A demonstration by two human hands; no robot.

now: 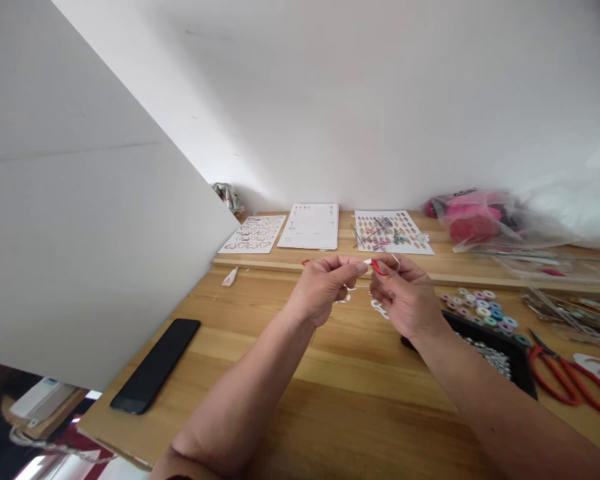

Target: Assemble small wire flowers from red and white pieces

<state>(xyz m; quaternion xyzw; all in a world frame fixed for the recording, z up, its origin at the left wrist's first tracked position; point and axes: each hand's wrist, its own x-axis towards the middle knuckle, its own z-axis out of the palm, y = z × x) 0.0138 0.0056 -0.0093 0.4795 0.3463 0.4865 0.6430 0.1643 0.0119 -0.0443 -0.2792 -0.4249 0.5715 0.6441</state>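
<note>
Both hands are raised over the wooden table, close together. My left hand (330, 280) is closed in a pinch, thumb and forefinger on a small white piece (368, 262). My right hand (403, 287) pinches a red thread (377, 268) right beside that piece; a thin white strand (398, 263) curves up by its fingers. What the white piece is, I cannot make out. White cut-out shapes (379, 309) lie on the table below, partly hidden by the hands.
A black phone (156, 365) lies left; a small glue bottle (229, 277) is farther back. Pattern sheets (310, 227) rest on the raised back ledge. At right are a black tray (523, 373) of beads, thread spools (483, 310), red-handled scissors (555, 373) and plastic bags (500, 213).
</note>
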